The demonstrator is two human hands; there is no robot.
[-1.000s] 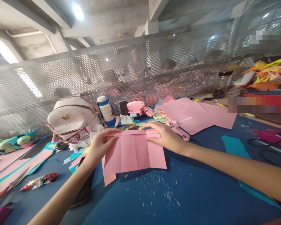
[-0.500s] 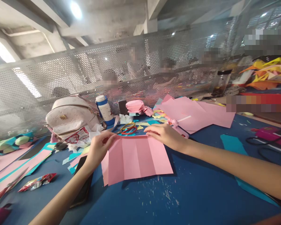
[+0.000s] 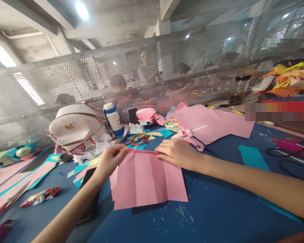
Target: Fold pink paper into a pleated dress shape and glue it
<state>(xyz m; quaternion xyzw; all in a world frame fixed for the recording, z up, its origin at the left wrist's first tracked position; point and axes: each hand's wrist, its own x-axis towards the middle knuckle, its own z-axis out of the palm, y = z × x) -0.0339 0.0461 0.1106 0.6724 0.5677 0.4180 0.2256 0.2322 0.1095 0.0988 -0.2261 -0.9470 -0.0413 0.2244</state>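
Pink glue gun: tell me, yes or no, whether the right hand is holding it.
No, the right hand is at the creased pink paper's far edge, while the pink glue gun lies just beyond that hand.

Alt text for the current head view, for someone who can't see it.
A person's left hand and right hand hold the far edge of a creased pink paper over a blue tabletop. Beyond it lie a pink glue gun and loose pink sheets; a pale backpack and white-and-blue bottle stand at left, before a perforated metal screen.
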